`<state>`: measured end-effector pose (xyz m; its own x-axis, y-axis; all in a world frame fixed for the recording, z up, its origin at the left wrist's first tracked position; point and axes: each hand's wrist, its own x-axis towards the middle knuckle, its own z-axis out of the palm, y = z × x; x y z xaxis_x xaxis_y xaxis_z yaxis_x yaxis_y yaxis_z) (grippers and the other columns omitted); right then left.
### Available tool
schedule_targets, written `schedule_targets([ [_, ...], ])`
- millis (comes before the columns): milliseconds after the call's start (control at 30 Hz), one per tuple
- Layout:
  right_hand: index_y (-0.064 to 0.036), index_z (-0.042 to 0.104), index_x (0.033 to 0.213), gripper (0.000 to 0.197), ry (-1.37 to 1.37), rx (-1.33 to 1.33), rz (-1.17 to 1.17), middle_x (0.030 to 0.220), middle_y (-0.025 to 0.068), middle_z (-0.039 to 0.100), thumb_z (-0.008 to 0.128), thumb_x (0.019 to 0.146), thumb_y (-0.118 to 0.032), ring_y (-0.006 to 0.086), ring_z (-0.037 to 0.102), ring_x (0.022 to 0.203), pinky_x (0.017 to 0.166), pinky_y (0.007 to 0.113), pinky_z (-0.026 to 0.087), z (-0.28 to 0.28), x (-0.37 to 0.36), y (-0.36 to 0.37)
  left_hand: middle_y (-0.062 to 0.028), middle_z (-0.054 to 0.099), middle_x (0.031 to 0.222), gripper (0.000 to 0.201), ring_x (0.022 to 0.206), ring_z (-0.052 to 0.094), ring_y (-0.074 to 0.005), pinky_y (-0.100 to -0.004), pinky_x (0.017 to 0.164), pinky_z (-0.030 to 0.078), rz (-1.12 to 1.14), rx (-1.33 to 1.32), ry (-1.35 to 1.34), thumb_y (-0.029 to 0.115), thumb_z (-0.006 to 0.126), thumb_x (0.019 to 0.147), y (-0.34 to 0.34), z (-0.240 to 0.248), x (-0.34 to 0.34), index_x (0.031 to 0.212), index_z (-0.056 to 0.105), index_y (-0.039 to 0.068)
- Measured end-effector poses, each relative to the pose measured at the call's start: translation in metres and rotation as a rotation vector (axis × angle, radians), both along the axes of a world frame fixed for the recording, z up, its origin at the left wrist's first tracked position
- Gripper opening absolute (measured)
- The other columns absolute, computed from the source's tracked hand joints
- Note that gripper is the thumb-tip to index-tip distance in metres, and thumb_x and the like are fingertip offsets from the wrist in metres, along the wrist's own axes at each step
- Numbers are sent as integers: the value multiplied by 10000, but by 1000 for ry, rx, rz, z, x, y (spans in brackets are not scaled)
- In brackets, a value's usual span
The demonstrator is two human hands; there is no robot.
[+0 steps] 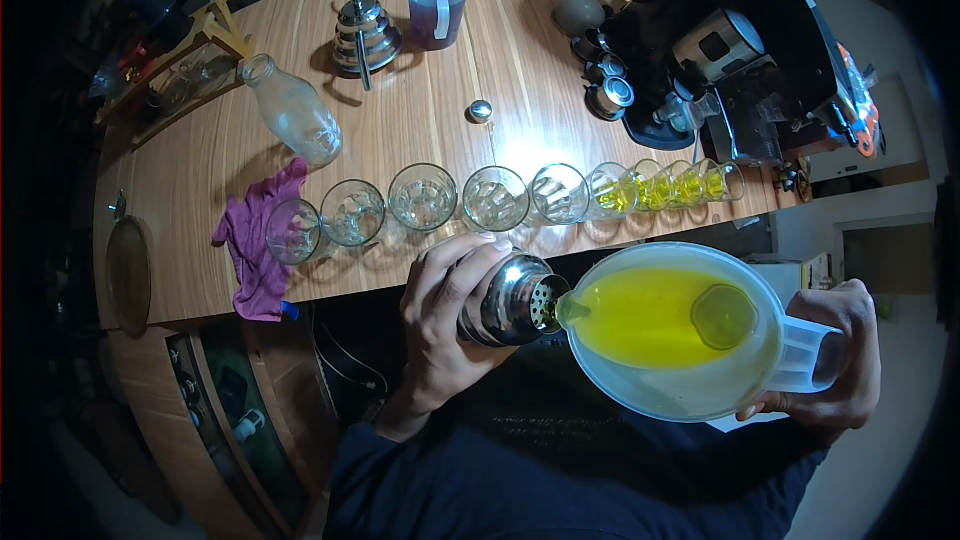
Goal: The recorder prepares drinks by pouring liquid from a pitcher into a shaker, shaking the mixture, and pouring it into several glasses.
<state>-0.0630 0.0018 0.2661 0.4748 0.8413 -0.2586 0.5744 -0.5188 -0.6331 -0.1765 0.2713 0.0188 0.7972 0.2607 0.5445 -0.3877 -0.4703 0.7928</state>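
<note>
- The near edge of the wood table (425,105) runs just past the left hand (440,305). Both hands are on the person's side of it.
- A line of glasses (422,198) stands along that edge, so there is little room there. A purple cloth (262,240) hangs over the edge by its left end.
- Past the glasses there is a wide patch of bare wood, with one small shiny cap (480,111) on it.
- A black machine (735,40) fills the far right side.
- The left hand is wrapped around a silver shaker (500,298), tipped so its holey top points right.
- The right hand (848,355) holds a big see-through jug (625,392) by its handle. Yellow drink is inside. The spout is right at the shaker's top; I can't tell if they touch.
- Five glasses on the left look clear; some on the right have yellow drink.
- Farther back are a steel kettle (366,35), a pitcher (425,28) of dark purple drink and a cloudy glass bottle (297,115).
</note>
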Motion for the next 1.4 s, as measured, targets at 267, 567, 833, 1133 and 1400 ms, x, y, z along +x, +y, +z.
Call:
schedule_targets([
  [267,85,605,1177,841,-327,-15,63,962,142,667,983,583,-376,214,668,786,689,286,506,-3,-18,-10,-153,620,1196,791,1053,640,-348,-424,889,534,3,-18,10,150,929,578,0,-2,0,1294,602,70],
  [567,90,603,1193,901,-106,-28,-55,965,135,663,986,544,-403,213,642,781,691,314,478,1,-14,-7,-144,617,1210,789,1061,639,-344,-423,896,533,4,-6,7,152,926,581,1,-1,0,1297,604,73],
  [833,109,572,1216,870,-340,51,211,952,155,669,955,618,-394,224,672,758,647,284,497,-3,-8,2,-141,616,1208,797,1050,638,-341,-421,892,532,18,-10,1,140,929,568,1,-2,1,1294,606,81],
  [1133,133,561,1193,870,-414,38,250,884,161,677,951,617,-389,210,687,713,620,283,494,5,-15,8,-146,618,1201,814,1050,637,-345,-422,892,529,-23,-20,-15,140,930,567,3,-2,5,1307,597,77],
  [1400,119,532,1222,888,-303,55,207,834,151,687,958,615,-369,198,703,675,591,267,501,-1,-6,13,-143,617,1206,810,1054,634,-344,-421,891,529,-9,-23,-4,144,929,571,3,-3,3,1307,598,74],
])
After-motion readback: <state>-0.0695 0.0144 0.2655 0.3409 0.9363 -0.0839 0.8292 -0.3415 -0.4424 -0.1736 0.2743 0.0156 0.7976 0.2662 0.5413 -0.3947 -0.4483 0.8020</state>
